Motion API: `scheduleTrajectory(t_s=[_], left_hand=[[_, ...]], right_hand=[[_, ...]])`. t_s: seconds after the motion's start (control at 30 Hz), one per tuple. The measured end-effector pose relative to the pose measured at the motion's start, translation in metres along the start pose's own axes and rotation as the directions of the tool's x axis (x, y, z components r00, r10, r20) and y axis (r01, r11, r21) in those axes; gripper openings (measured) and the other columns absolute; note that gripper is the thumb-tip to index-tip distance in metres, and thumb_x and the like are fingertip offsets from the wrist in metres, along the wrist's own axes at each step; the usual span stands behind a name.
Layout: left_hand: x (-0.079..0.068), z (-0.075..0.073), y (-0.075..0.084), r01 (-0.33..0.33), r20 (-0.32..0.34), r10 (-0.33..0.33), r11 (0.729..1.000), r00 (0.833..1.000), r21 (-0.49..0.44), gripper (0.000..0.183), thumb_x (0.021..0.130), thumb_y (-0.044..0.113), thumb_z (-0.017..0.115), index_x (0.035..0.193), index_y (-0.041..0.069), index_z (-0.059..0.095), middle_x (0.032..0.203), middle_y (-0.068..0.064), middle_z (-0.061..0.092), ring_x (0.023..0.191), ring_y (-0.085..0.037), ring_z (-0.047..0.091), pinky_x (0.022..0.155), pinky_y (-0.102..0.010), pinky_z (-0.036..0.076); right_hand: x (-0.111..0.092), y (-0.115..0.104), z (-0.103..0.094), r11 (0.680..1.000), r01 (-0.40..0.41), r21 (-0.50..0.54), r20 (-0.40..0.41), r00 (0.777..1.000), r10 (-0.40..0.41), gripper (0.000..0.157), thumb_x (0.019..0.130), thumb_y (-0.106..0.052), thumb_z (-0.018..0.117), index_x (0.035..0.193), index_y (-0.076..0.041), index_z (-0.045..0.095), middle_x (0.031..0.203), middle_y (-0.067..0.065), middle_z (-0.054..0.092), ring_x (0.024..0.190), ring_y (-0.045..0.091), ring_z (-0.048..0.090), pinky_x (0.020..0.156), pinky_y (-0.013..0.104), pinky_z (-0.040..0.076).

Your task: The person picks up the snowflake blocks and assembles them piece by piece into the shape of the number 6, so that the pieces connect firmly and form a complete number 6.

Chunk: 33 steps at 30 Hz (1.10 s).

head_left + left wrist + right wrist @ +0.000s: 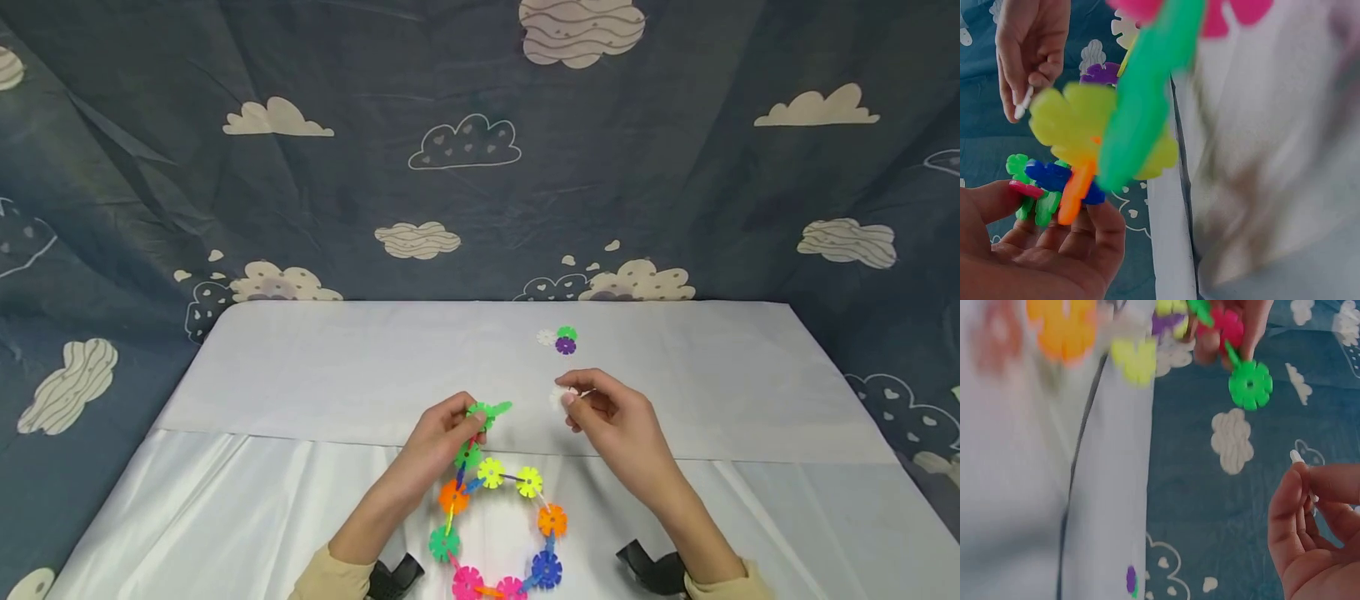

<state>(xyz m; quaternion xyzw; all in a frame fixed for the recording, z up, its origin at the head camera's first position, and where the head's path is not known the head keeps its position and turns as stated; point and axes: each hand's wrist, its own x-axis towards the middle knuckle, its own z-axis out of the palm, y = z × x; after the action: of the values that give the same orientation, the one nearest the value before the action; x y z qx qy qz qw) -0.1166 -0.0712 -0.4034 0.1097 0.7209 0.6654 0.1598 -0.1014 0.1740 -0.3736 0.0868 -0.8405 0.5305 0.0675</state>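
Observation:
My left hand (442, 429) pinches one end of a chain of colourful snowflake discs, by a green disc (487, 414). From it the joined discs hang down into a ring, with an orange disc (552, 520), a blue disc (547, 570) and a pink disc (467, 582) among them. To the right, apart from the chain, my right hand (618, 425) pinches a white snowflake disc (557, 397) between thumb and fingers. In the right wrist view that white disc (1296, 456) appears edge-on, mostly covered by the fingertips.
Farther back on the white-covered table (315, 367) lie a loose white disc (546, 337), a green disc (567, 332) and a purple disc (566, 346) close together. A dark curtain (337, 192) with cloud prints hangs behind. Black straps (652, 571) sit near both wrists.

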Motion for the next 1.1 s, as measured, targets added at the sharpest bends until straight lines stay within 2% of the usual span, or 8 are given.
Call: scheduleTrajectory(t_s=[0.3,0.47,0.53,0.6,0.8,0.9,1.0,1.1], left_hand=[[0.0,-0.003,0.008,-0.057,-0.07,0.06,0.997,0.996,0.045,0.02,0.1,0.028,0.059,0.099,0.009,0.066,0.093,-0.014,0.067,0.082,-0.022,0.057,0.076,-0.033,0.044],[-0.007,0.0,0.016,-0.055,-0.05,0.056,0.998,0.997,0.031,0.022,0.097,0.032,0.063,0.098,0.011,0.071,0.077,-0.01,0.061,0.051,-0.015,0.041,0.049,-0.023,0.037],[-0.01,0.001,0.018,-0.071,-0.036,0.072,0.997,0.997,0.02,0.023,0.096,0.032,0.065,0.097,0.011,0.071,0.071,-0.013,0.055,0.044,-0.015,0.033,0.043,-0.023,0.031],[-0.012,0.003,0.022,-0.095,-0.027,0.095,0.995,0.995,0.023,0.023,0.096,0.032,0.065,0.097,0.01,0.071,0.071,-0.013,0.055,0.043,-0.015,0.034,0.042,-0.023,0.034],[-0.018,0.009,0.03,-0.173,-0.047,0.177,0.982,0.983,0.077,0.02,0.097,0.032,0.064,0.101,0.014,0.071,0.081,-0.008,0.062,0.051,-0.02,0.048,0.047,-0.028,0.047],[-0.02,0.011,0.032,-0.221,-0.067,0.226,0.972,0.972,0.075,0.016,0.097,0.029,0.064,0.102,0.016,0.071,0.084,-0.006,0.063,0.063,-0.022,0.056,0.057,-0.03,0.053],[-0.022,0.014,0.034,-0.264,-0.062,0.269,0.962,0.961,0.072,0.013,0.098,0.024,0.064,0.102,0.015,0.071,0.088,-0.005,0.063,0.075,-0.023,0.06,0.065,-0.029,0.054],[-0.022,0.015,0.036,-0.296,-0.05,0.301,0.951,0.952,0.09,0.011,0.099,0.023,0.062,0.101,0.016,0.07,0.086,-0.003,0.061,0.075,-0.022,0.059,0.063,-0.028,0.052]], right_hand=[[-0.008,-0.006,0.009,0.996,0.023,0.091,-0.002,1.0,-0.023,0.023,0.096,-0.016,0.066,0.119,-0.017,0.065,0.09,0.007,0.064,0.075,0.02,0.061,0.065,0.029,0.055],[-0.009,-0.008,0.013,0.992,0.034,0.123,-0.035,0.999,-0.03,0.023,0.095,-0.016,0.066,0.118,-0.015,0.065,0.089,0.009,0.064,0.076,0.022,0.063,0.071,0.029,0.057],[-0.011,-0.009,0.014,0.989,0.045,0.137,-0.059,0.998,-0.038,0.022,0.095,-0.016,0.067,0.117,-0.012,0.065,0.091,0.01,0.064,0.078,0.023,0.063,0.074,0.029,0.056],[-0.013,-0.011,0.015,0.987,0.053,0.153,-0.079,0.996,-0.041,0.022,0.095,-0.016,0.067,0.117,-0.012,0.065,0.093,0.009,0.064,0.08,0.023,0.064,0.076,0.027,0.056],[-0.019,-0.02,0.015,0.975,0.113,0.19,-0.102,0.99,-0.095,0.024,0.096,-0.011,0.065,0.12,-0.012,0.065,0.097,0.009,0.063,0.084,0.024,0.065,0.08,0.027,0.055],[-0.021,-0.023,0.015,0.965,0.154,0.21,-0.116,0.985,-0.132,0.025,0.096,-0.006,0.064,0.12,-0.011,0.065,0.099,0.008,0.063,0.085,0.025,0.065,0.08,0.028,0.055],[-0.022,-0.027,0.015,0.953,0.185,0.24,-0.116,0.98,-0.161,0.026,0.096,-0.002,0.062,0.12,-0.01,0.065,0.1,0.008,0.063,0.086,0.024,0.065,0.081,0.028,0.055],[-0.022,-0.03,0.016,0.947,0.219,0.236,-0.108,0.974,-0.198,0.028,0.096,0.002,0.06,0.12,-0.01,0.066,0.099,0.007,0.062,0.085,0.022,0.063,0.081,0.028,0.055]])
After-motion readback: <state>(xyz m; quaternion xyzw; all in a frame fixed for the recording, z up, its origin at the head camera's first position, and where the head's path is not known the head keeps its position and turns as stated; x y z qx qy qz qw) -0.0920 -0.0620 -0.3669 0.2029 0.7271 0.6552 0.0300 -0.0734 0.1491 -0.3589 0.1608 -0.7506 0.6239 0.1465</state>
